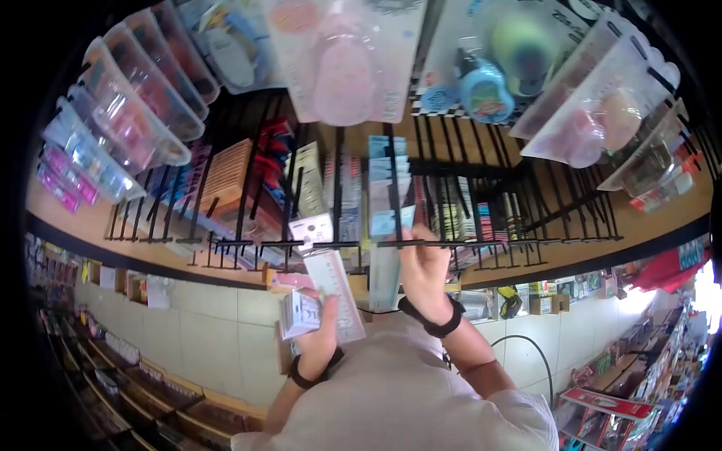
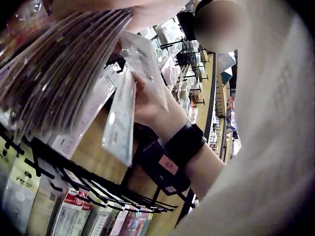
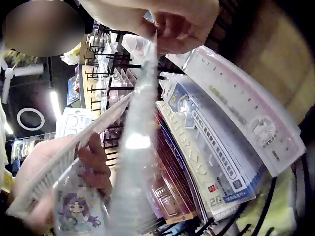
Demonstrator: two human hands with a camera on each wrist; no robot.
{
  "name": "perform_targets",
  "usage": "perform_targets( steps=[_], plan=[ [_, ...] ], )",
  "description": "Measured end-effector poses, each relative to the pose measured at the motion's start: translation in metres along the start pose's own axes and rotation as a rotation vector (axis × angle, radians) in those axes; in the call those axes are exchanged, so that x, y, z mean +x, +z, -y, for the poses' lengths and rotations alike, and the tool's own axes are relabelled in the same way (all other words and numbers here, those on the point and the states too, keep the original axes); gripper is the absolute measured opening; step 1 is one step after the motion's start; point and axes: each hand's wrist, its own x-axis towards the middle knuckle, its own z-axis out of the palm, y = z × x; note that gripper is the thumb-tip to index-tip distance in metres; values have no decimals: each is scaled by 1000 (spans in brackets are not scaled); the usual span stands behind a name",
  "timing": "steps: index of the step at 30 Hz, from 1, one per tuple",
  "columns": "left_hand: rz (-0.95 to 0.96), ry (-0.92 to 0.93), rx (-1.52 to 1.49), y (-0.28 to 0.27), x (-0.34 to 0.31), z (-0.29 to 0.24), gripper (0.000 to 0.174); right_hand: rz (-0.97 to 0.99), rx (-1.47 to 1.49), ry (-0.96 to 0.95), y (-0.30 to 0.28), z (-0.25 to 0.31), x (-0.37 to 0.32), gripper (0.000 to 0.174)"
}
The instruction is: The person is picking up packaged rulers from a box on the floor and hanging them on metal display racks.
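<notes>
My left hand [image 1: 318, 338] grips a stack of flat clear packets [image 2: 64, 73], their edges fanned in the left wrist view. On the front packet, the right wrist view shows a purple-haired cartoon figure [image 3: 76, 206]. A packaged ruler with a pink band [image 1: 335, 293] hangs at the rack's front, overlapped by the left hand in the head view. My right hand [image 1: 425, 267] pinches the top of a long clear package [image 1: 385, 274] at a hook in front of light-blue-headed packs [image 1: 389, 177]. That package [image 3: 135, 132] looks blurred and edge-on in the right wrist view.
Black wire hooks [image 1: 496, 244] jut toward me across the wooden shelf. More rulers and stationery packs [image 3: 221, 162] hang close beside the right hand. Large blister packs [image 1: 342, 68] hang above. Behind me are a tiled floor [image 1: 195, 331] and further shelves [image 1: 113, 368].
</notes>
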Motion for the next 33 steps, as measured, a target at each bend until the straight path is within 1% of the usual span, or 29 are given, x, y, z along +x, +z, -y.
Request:
perform_targets(
  steps=[2,3,5,6,7,9,11,13,17,18,19,20,21,22,23,25,27,29,30,31,33],
  plan=[
    [12,-79,-110,3,2,-7,31,-6,-33,0,0,-3,2,18],
    [2,-77,-106,2,3,-6,31,4,-29,0,1,-6,3,18],
    [82,-29,-16,-2,4,-4,29,-104,39,-54,5,-10,6,26],
    [89,7,27,-2,4,-1,28,-126,17,-74,5,-11,6,25],
    [83,5,24,-2,3,0,28,-119,14,-75,6,-10,7,25],
    [132,-69,-46,-3,1,1,28,-156,-23,-170,7,-7,7,24],
    [157,-49,-13,-2,2,-1,28,-152,-44,-141,7,-6,9,23],
    [140,-24,-45,0,4,-3,27,-150,-71,-104,9,-9,13,23],
    [144,-32,-23,-2,2,0,27,-221,-152,-122,13,-21,31,26],
    [154,-72,-19,-3,1,-1,27,-205,-169,-107,13,-25,33,16],
    [162,-110,-17,-2,2,-1,28,-209,-169,-108,13,-26,33,16],
    [166,-108,-17,-2,2,-1,28,-274,-260,-114,15,-27,33,14],
    [175,-76,4,-2,3,-1,28,-339,-351,-119,16,-29,32,15],
    [181,-45,24,-1,3,-1,28,-302,-293,-133,15,-35,26,25],
    [181,-45,24,-2,3,0,28,-303,-293,-133,14,-34,18,25],
    [164,-69,-30,-1,3,5,27,-35,-110,-87,11,-24,2,20],
    [168,-85,-46,1,4,5,27,303,-113,72,5,-20,-14,10],
    [186,-103,-71,3,6,3,27,398,-36,135,9,5,-15,7],
    [216,-67,0,3,7,2,25,383,-42,107,9,5,-16,9],
    [242,-31,73,4,6,1,24,369,-6,101,8,9,-15,7],
    [263,-64,13,7,5,-2,21,298,-33,13,7,12,-14,6]
  ],
)
